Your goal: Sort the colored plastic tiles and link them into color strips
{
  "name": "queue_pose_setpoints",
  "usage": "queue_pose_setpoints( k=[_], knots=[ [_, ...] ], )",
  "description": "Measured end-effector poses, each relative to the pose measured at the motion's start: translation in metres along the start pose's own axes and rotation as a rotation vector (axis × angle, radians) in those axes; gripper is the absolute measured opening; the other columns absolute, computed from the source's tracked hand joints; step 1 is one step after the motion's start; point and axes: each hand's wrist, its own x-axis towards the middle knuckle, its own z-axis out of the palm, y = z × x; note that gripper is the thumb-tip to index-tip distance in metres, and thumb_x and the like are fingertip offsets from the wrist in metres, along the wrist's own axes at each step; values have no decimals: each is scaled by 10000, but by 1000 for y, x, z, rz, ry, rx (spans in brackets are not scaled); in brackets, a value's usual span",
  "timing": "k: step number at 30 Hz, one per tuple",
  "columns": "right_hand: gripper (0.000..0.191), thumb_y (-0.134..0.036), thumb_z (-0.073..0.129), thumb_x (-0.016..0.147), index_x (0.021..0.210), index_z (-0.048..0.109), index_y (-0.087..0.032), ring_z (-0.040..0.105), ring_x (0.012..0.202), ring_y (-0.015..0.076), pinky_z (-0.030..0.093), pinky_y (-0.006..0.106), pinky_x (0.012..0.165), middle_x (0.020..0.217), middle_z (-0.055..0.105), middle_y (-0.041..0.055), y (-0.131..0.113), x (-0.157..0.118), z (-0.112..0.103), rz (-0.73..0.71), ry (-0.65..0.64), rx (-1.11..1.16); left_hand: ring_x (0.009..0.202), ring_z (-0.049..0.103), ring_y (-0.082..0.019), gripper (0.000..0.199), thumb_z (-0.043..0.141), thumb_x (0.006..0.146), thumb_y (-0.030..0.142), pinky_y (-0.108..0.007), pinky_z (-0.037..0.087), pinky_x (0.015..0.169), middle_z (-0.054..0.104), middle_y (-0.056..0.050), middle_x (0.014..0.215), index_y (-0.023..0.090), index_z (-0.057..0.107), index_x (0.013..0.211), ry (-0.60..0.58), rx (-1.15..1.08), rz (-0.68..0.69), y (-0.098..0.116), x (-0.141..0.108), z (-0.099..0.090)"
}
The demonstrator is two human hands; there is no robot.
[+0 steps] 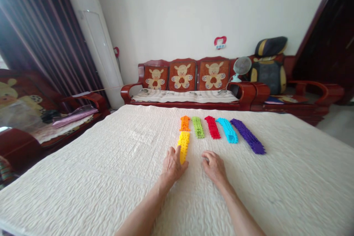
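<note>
My left hand (173,164) rests on the cover beside a bright yellow strip of plastic toy pieces (183,143). Its index finger touches the strip's left edge and the thumb lies near its lower right, so the near end sits between them. My right hand (215,166) lies a little to the right, fingers curled inward, with nothing visible in them. Just beyond the yellow strip is a shorter orange strip (184,123). A green strip (198,127), a red strip (212,127), a light blue strip (228,130) and a longer purple strip (247,135) fan out rightward.
A cream quilted cover (96,177) spreads over the table. Behind it stands a wooden sofa (247,94) with bear-patterned cushions (183,75) and a small fan (242,66). Another wooden seat (96,99) is at left, near a tall white unit (95,40).
</note>
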Motion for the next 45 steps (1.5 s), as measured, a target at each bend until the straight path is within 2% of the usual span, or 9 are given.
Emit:
queue_pose_setpoints(
  k=[7,18,21,24,27,29,37,41,45],
  knots=[
    [235,-120,448,713,852,627,-183,577,953,179,413,299,874,962,657,64,-6,-1,-4,31,-10,17,881,565,-223,717,597,727,429,-326,463,757,513,-115,997,125,344,1324,-8,-51,18,-10,-4,-2],
    [235,-120,441,718,862,619,-175,573,978,189,419,320,877,971,652,72,-7,-2,-6,20,-3,23,930,573,-225,709,578,725,346,-320,456,802,555,-139,1036,94,342,1344,-57,-88,56,-17,-2,6],
    [234,-123,440,720,859,619,-180,576,972,193,423,330,878,968,653,72,-7,-1,-6,11,-6,25,826,599,-192,725,604,697,447,-283,461,734,595,-106,974,115,406,1311,-70,-230,15,-29,6,0],
    [236,-120,434,715,855,614,-182,575,978,197,427,335,876,969,652,73,-8,-1,-7,13,-2,32,689,592,-142,498,472,786,504,-244,437,663,628,-56,828,137,584,1104,-20,-377,-78,-48,17,-9],
    [241,-116,430,713,853,612,-188,577,970,195,430,335,870,962,651,69,-8,-1,-8,13,6,44,652,576,-138,420,331,864,429,-238,394,640,614,-39,687,152,632,768,102,-305,-174,-68,25,-11],
    [248,-112,429,713,855,615,-195,577,964,194,429,336,870,962,651,67,-9,-2,-8,11,16,52,651,576,-145,415,308,873,391,-240,373,625,608,-37,664,162,596,682,140,-231,-214,-77,27,-8],
    [241,-87,435,705,841,602,-196,545,940,190,398,325,843,963,617,59,-14,-1,-11,40,-46,-10,728,618,-181,367,322,875,361,-257,378,652,660,-68,759,170,606,744,112,-185,-232,-86,27,4],
    [239,-69,446,665,794,601,-198,543,886,168,405,288,814,897,614,32,-2,6,-19,10,-148,79,746,626,-194,358,308,889,336,-272,390,662,668,-79,789,174,590,741,81,-107,-211,-89,30,5],
    [223,-74,429,707,779,597,-201,545,909,164,408,292,830,912,628,26,6,6,-23,22,-116,167,726,629,-201,372,286,904,290,-283,404,640,661,-83,746,169,584,716,47,-28,-187,-91,36,6]
  ],
)
